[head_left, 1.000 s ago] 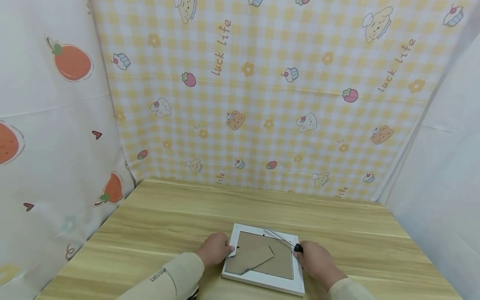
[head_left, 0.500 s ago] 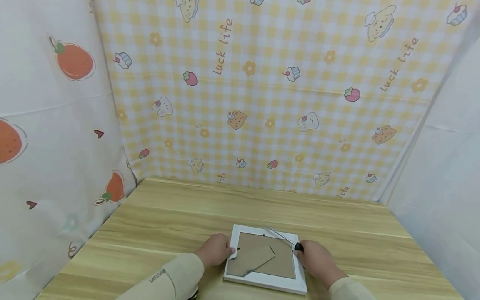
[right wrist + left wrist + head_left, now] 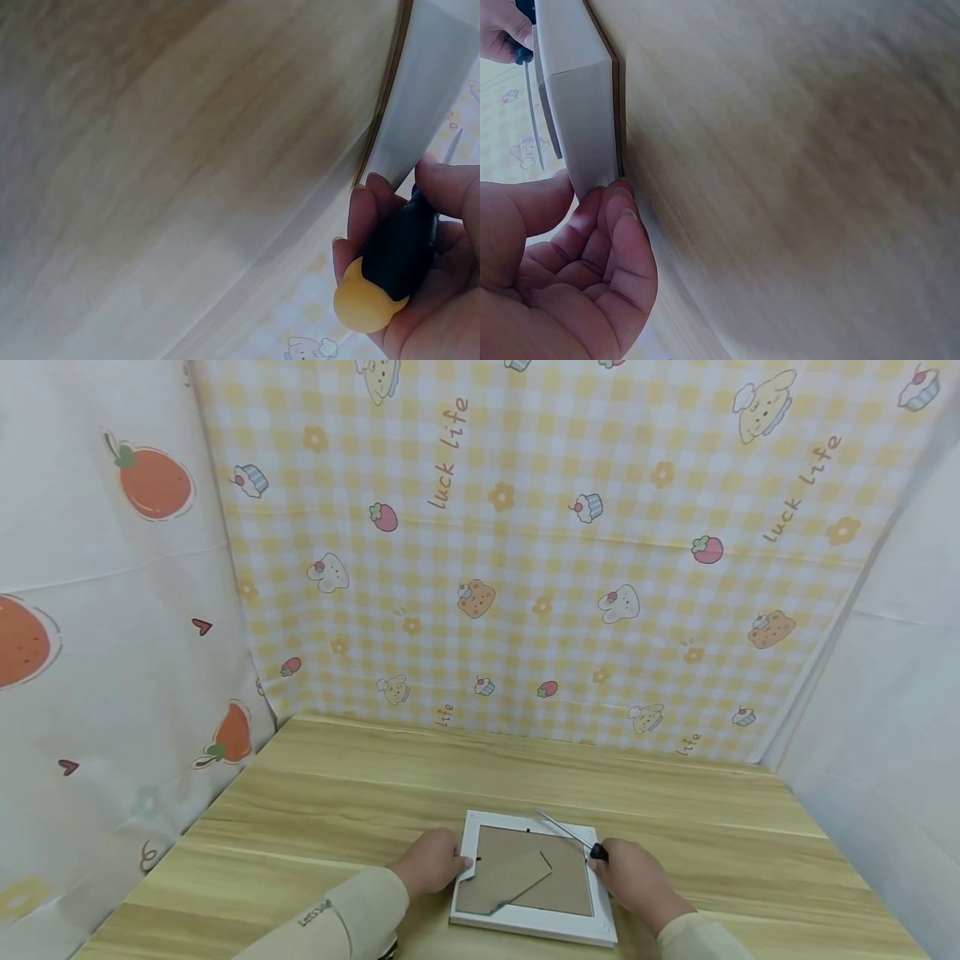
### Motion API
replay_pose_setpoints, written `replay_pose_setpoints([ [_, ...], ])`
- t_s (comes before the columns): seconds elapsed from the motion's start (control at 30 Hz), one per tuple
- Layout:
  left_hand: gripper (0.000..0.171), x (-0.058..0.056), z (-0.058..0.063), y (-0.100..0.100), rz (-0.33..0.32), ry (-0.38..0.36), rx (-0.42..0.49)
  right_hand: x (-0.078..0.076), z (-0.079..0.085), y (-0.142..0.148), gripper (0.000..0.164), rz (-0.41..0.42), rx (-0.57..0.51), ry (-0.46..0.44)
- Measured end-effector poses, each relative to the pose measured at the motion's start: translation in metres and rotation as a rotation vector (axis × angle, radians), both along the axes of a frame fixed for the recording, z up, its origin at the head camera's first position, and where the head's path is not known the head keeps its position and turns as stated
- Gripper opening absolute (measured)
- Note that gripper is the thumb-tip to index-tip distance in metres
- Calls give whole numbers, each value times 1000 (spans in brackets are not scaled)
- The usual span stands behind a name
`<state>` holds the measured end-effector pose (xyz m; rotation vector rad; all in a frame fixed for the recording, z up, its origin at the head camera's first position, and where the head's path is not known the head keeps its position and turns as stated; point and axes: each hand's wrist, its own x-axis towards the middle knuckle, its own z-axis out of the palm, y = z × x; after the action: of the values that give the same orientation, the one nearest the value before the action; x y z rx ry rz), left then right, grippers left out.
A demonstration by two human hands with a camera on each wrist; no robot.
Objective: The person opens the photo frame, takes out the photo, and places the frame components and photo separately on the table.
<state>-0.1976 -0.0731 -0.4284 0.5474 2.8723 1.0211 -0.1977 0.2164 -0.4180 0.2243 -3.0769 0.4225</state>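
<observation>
A white picture frame (image 3: 551,922) lies back side up, showing its brown backing board (image 3: 525,881) and a fold-out stand leg (image 3: 504,878). My left hand (image 3: 429,860) grips its left side, thumb on top and fingers curled against the edge; the left wrist view shows this hand (image 3: 577,262) at the frame's white side (image 3: 585,112). At the right side, my right hand (image 3: 637,878) holds a screwdriver (image 3: 566,835) while its thumb and fingertips touch the frame. In the right wrist view, the screwdriver's black and yellow handle (image 3: 397,255) lies in the palm. Its metal shaft slants over the frame's far corner.
The frame is over a wood-grain table (image 3: 360,785). A yellow checked cloth (image 3: 510,560) hangs behind the table. White cloths stand at both sides, the left one (image 3: 127,610) printed with orange fruit.
The frame and the screwdriver's tip shift slightly right in the head view, as does the background. Both hands keep their grips.
</observation>
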Motion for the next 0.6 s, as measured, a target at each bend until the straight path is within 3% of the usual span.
replay_pose_setpoints([
  [0.6,41,0,-2,-1,4,-1,-1,6,1,5,16,15,-46,22],
])
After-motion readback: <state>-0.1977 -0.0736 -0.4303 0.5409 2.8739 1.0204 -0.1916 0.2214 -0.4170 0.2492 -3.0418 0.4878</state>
